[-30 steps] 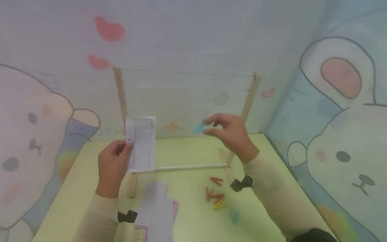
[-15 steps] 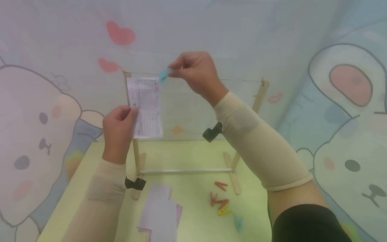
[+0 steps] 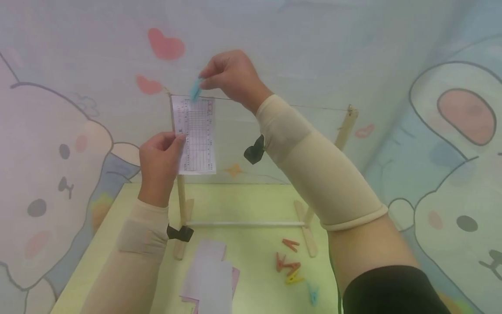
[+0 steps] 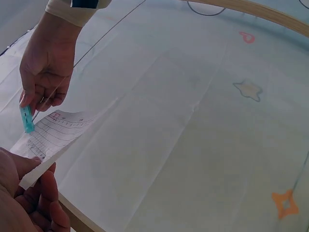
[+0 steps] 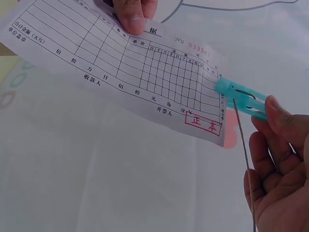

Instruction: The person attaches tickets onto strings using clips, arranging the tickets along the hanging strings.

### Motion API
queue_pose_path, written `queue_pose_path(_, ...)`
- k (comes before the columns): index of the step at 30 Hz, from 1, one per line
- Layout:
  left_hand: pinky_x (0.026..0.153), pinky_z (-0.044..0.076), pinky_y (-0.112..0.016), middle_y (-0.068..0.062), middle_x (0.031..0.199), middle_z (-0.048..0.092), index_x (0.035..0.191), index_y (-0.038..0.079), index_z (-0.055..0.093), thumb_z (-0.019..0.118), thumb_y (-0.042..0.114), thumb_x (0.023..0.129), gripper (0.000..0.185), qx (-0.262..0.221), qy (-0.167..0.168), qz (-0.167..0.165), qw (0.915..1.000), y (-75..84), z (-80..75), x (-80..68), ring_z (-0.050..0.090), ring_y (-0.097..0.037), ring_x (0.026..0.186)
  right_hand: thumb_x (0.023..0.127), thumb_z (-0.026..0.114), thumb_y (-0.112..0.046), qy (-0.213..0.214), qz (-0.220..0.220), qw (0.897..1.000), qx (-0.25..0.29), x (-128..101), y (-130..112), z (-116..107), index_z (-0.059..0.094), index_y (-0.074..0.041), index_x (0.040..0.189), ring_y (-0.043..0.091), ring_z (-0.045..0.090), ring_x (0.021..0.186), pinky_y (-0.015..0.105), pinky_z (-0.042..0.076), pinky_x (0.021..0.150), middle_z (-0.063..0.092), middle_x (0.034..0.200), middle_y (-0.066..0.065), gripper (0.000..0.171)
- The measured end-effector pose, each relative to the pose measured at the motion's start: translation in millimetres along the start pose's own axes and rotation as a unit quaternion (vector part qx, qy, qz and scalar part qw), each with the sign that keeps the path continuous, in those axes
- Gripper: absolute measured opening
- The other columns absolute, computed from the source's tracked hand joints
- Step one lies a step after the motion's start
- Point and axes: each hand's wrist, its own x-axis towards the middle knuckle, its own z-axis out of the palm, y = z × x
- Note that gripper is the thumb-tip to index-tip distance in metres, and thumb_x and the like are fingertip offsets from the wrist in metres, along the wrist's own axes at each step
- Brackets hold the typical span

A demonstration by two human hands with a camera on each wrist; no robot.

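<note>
Head view: the left hand point(image 3: 158, 163) pinches the left edge of a printed slip point(image 3: 195, 135), holding it up against the string point(image 3: 306, 106) of a wooden rack point(image 3: 181, 192). The right hand point(image 3: 231, 76) pinches a blue peg point(image 3: 194, 90) at the slip's top edge, on the string. Spare pegs point(image 3: 289, 261) and more slips point(image 3: 209, 274) lie on the surface below the string.

Left wrist view: the right hand's grip squeezes the peg point(image 4: 27, 118) beside the slip's top corner point(image 4: 58, 130).

Right wrist view: the peg point(image 5: 240, 99) bites the slip point(image 5: 120, 67) at the string point(image 5: 244, 159).

Judgement: pegging is under way; next comes releasing the peg squarely over paper and string.
</note>
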Motion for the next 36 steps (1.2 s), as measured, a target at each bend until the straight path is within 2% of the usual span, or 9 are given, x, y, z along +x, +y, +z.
queue_pose_path(6, 0.073, 0.055, -0.028, -0.006, 0.099, 0.071, 0.104, 0.009, 0.073, 0.067, 0.040, 0.092, 0.034, 0.002, -0.008, -0.015, 0.9999, 2.2, 5.0, -1.5, 0.065, -0.019, 0.088, 0.078, 0.084, -0.014, -0.032, 0.017, 0.999, -0.014, 2, 0, 1, 0.076, -0.015, 0.090, 0.010, 0.058, 0.102, 0.023, 0.046, 0.086, 0.071, 0.097, -0.004, 0.015)
queue_pose_path(9, 0.072, 0.056, -0.027, -0.007, 0.100, 0.071, 0.105, 0.008, 0.073, 0.067, 0.039, 0.092, 0.034, 0.000, -0.010, -0.008, 0.9999, 1.6, 8.0, -2.0, 0.067, -0.019, 0.087, 0.077, 0.084, -0.015, -0.052, 0.017, 0.998, -0.024, 1, -1, -2, 0.076, -0.016, 0.094, 0.010, 0.058, 0.103, 0.023, 0.046, 0.089, 0.071, 0.098, -0.004, 0.019)
queue_pose_path(16, 0.071, 0.056, -0.026, -0.006, 0.100, 0.071, 0.106, 0.009, 0.073, 0.066, 0.041, 0.092, 0.035, 0.006, -0.010, -0.013, 0.9998, 0.0, 10.4, -1.7, 0.067, -0.018, 0.086, 0.079, 0.082, -0.018, -0.101, 0.015, 0.994, -0.026, -1, 0, -8, 0.072, -0.016, 0.111, 0.009, 0.060, 0.104, 0.024, 0.047, 0.092, 0.069, 0.108, -0.004, 0.033)
queue_pose_path(21, 0.071, 0.056, -0.026, -0.006, 0.100, 0.071, 0.105, 0.009, 0.072, 0.065, 0.040, 0.093, 0.035, 0.011, -0.005, -0.008, 0.9999, 0.0, 10.7, -0.9, 0.066, -0.018, 0.086, 0.081, 0.081, -0.021, -0.106, 0.019, 0.994, -0.021, -1, 1, -10, 0.069, -0.017, 0.121, 0.008, 0.059, 0.108, 0.023, 0.047, 0.093, 0.067, 0.115, -0.005, 0.042)
queue_pose_path(30, 0.074, 0.055, -0.028, -0.004, 0.103, 0.071, 0.107, 0.011, 0.072, 0.064, 0.044, 0.092, 0.037, 0.004, -0.010, -0.005, 0.9999, -4.5, 11.1, 0.8, 0.066, -0.018, 0.088, 0.082, 0.080, -0.027, -0.110, 0.017, 0.993, -0.032, -2, 7, -14, 0.064, -0.022, 0.128, 0.006, 0.060, 0.108, 0.025, 0.047, 0.094, 0.068, 0.117, -0.005, 0.049)
queue_pose_path(36, 0.076, 0.055, -0.030, -0.002, 0.103, 0.070, 0.112, 0.014, 0.070, 0.064, 0.048, 0.092, 0.040, 0.035, -0.004, 0.007, 0.9993, -8.4, 10.8, -1.1, 0.066, -0.015, 0.088, 0.086, 0.075, -0.037, -0.087, -0.004, 0.994, -0.064, -8, 16, -23, 0.058, -0.024, 0.136, 0.006, 0.057, 0.116, 0.025, 0.046, 0.096, 0.063, 0.126, -0.007, 0.054)
